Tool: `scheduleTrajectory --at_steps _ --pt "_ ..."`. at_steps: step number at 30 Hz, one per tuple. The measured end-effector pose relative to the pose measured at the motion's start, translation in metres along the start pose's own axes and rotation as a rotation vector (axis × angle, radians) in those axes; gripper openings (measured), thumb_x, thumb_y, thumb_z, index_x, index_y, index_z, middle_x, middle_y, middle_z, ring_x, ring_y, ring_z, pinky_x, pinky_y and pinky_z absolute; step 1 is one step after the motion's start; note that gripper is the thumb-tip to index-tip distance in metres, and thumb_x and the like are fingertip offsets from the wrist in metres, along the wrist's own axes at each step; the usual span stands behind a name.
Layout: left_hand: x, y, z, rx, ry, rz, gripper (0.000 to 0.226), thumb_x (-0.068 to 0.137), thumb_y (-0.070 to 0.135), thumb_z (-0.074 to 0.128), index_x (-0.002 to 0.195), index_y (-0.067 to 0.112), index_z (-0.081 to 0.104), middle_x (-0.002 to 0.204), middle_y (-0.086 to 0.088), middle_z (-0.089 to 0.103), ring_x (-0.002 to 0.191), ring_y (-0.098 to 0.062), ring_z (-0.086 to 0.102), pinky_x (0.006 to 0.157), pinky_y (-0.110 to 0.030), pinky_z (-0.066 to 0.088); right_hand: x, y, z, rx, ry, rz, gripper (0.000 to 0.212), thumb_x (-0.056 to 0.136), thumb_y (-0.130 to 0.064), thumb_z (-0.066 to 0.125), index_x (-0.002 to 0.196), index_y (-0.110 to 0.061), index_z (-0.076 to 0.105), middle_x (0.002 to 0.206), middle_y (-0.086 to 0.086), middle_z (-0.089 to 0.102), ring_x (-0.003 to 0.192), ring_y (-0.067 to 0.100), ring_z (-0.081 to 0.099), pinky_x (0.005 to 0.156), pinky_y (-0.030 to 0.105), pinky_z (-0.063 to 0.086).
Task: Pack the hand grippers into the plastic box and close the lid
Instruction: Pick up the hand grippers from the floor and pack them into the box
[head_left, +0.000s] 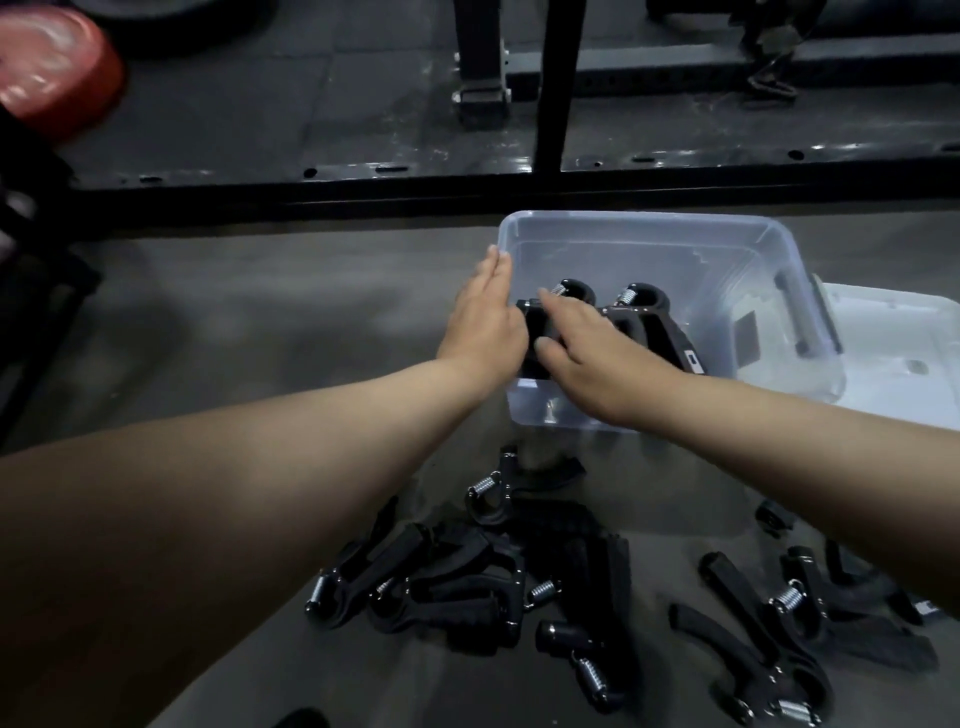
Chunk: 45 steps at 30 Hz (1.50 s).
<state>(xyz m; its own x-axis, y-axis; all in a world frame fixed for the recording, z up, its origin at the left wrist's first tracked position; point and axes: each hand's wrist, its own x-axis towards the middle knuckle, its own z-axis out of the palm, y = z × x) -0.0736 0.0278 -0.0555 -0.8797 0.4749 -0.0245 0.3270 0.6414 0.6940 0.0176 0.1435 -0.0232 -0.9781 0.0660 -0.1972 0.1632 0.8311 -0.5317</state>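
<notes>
Black hand gripper (534, 335) is pinched inside plastic box (644, 218) by right hand (592, 364); left hand (485, 327) fingers (493, 273) are held straight.

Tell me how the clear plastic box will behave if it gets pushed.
The plastic box probably slides easily: its walls are thin and see-through, and only a few hand grippers lie inside. Its walls may flex under a squeeze. It looks unlikely to tip, being low and wide.

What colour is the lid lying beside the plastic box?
White; the lid shows best in the head view.
</notes>
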Motion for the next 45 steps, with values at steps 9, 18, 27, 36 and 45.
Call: scheduleTrajectory --at_steps 9,18,27,36,45 --pt "-0.039 -0.115 -0.069 0.227 -0.053 -0.334 0.048 0.087 0.019 0.039 0.134 0.009 0.047 0.140 -0.016 0.043 0.131 -0.033 0.040 0.109 -0.034 0.031 0.038 -0.038 0.035 -0.180 0.073 -0.056 0.067 0.104 -0.038 0.031 0.156 -0.008 0.002 0.162 0.014 -0.013 0.150 0.025 -0.009 0.118 0.031 -0.004" --pt "-0.087 -0.184 -0.081 0.485 -0.565 -0.538 0.048 0.083 0.043 0.067 0.121 0.017 0.054 0.122 -0.009 0.061 0.108 -0.029 0.059 0.090 -0.030 0.048 0.038 -0.034 0.040 -0.110 0.064 -0.053 0.068 0.103 -0.037 0.031 0.156 -0.013 -0.003 0.162 0.001 -0.020 0.151 0.022 -0.004 0.119 0.035 0.007" --pt "-0.092 -0.181 -0.071 0.587 -0.729 -0.485 0.102 0.051 0.077 0.073 0.128 0.022 0.035 0.129 -0.006 0.048 0.120 -0.030 0.049 0.101 -0.039 0.041 0.038 -0.033 0.038 -0.102 0.052 -0.065 0.068 0.104 -0.035 0.032 0.155 -0.010 -0.005 0.162 0.003 -0.021 0.150 0.015 -0.012 0.115 0.024 -0.004" --pt "-0.088 -0.163 -0.074 0.659 -0.470 -0.097 0.069 0.057 0.052 0.075 0.114 0.033 0.040 0.107 -0.001 0.045 0.095 -0.029 0.057 0.073 -0.035 0.049 0.037 -0.032 0.039 -0.088 0.080 -0.061 0.068 0.103 -0.035 0.032 0.156 -0.009 -0.002 0.163 0.003 -0.017 0.150 0.014 -0.009 0.119 0.029 0.000" --pt "-0.028 -0.123 -0.084 -0.510 0.127 -0.501 0.027 0.082 0.040 0.070 0.084 0.018 0.054 0.070 -0.004 0.054 0.054 -0.015 0.049 0.045 -0.021 0.037 0.037 -0.027 0.039 0.007 0.090 -0.085 0.069 0.102 -0.038 0.035 0.157 -0.013 0.002 0.163 -0.002 -0.016 0.151 0.014 -0.002 0.114 0.024 0.002"
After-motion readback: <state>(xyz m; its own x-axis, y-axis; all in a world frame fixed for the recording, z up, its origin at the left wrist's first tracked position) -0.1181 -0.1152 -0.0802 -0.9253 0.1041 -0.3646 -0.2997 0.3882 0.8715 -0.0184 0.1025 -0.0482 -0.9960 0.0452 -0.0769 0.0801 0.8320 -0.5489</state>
